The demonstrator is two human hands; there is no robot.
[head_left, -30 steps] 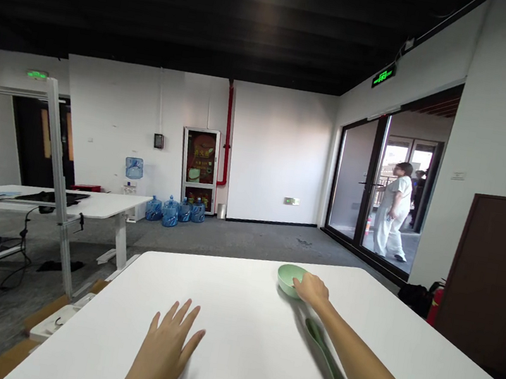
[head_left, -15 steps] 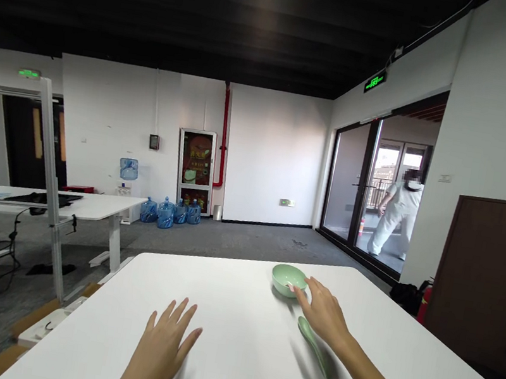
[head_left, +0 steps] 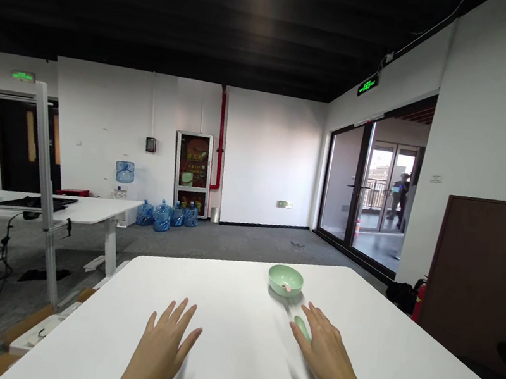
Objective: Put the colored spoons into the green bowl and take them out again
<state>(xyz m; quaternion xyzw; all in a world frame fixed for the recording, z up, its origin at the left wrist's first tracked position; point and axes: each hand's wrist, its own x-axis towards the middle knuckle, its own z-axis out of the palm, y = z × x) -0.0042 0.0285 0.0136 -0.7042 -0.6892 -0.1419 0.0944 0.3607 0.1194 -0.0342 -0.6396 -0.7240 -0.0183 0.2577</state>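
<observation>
The shallow, round, light-green bowl [head_left: 280, 274] stands upright by the far edge of the flat white surface [head_left: 233, 314], with a small pinkish piece [head_left: 286, 288] inside it. Nearer than the bowl and to its right, the right hand [head_left: 326, 350] is open, fingers loosely spread, partly hiding a light-green spoon [head_left: 302, 325]; whether they touch, I cannot tell. Left of the bowl and nearer, the left hand [head_left: 162, 345] is empty, palm down, fingers and thumb spread wide
</observation>
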